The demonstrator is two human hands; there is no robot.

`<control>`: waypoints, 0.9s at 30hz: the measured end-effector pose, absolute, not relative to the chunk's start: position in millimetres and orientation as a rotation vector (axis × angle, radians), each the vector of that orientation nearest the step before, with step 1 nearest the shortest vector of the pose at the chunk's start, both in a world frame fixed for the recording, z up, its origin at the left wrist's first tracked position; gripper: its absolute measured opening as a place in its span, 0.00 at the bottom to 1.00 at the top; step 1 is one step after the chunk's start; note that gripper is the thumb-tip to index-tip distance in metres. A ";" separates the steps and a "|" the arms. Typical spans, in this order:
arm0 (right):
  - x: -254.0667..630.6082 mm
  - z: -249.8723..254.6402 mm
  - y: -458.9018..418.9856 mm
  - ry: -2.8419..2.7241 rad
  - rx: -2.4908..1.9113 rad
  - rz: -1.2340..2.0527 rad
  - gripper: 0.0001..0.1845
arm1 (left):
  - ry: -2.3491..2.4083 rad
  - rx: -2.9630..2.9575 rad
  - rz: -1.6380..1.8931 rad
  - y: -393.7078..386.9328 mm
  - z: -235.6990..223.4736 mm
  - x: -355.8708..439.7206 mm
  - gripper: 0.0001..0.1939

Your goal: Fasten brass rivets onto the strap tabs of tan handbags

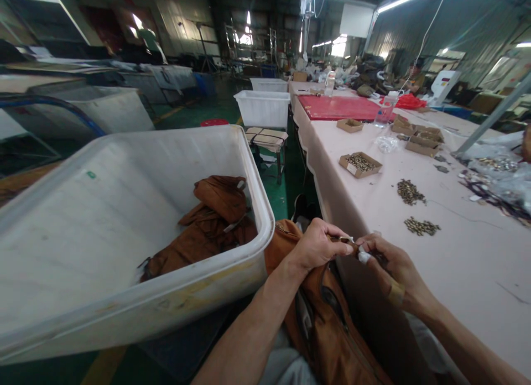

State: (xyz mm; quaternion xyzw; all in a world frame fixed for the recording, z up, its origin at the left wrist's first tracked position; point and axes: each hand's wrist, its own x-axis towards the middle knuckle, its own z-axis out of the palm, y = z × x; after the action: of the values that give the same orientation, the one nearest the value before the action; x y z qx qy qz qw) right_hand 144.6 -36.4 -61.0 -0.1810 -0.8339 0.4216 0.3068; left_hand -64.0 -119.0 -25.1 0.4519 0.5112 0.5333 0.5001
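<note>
A brown bag [332, 318] with long zippers lies across my lap, between the white bin and the table. Above it, near the table's edge, my left hand [317, 245] pinches a narrow brown fabric strip [354, 249]. Fingers closed, my right hand [392, 269] grips the strip's other end. White wrapping covers some of the right fingertips, and a tan band goes round that hand near the thumb. Whether the strip joins the bag is hidden by my hands.
To the left stands a large white bin [257, 238] with brown bags [207, 230] inside. Small metal fittings lie in piles [422, 227] and in a cardboard box [360, 165] on the pale table [456, 280]. Farther back are a red board [342, 107], a bottle [385, 109] and a stool [266, 138].
</note>
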 end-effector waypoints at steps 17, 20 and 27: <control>151.8 -64.9 -44.2 -1.933 -0.704 1.369 0.15 | 1.249 1.107 1.257 -129.5 -19.0 -57.7 0.18; 152.8 -61.5 -46.3 -1.929 -0.689 1.381 0.15 | 1.250 1.122 1.252 -130.7 -19.5 -56.2 0.18; 152.0 -64.0 -44.1 -1.926 -0.680 1.319 0.14 | 1.297 1.240 1.268 -137.7 -12.2 -48.0 0.15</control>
State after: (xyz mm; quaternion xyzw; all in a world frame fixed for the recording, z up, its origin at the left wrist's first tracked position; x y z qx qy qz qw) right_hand 152.0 -44.1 -64.0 -0.2621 -0.7426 0.5088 0.3478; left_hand -48.0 -137.7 -12.2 0.5027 0.5257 0.5139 0.4548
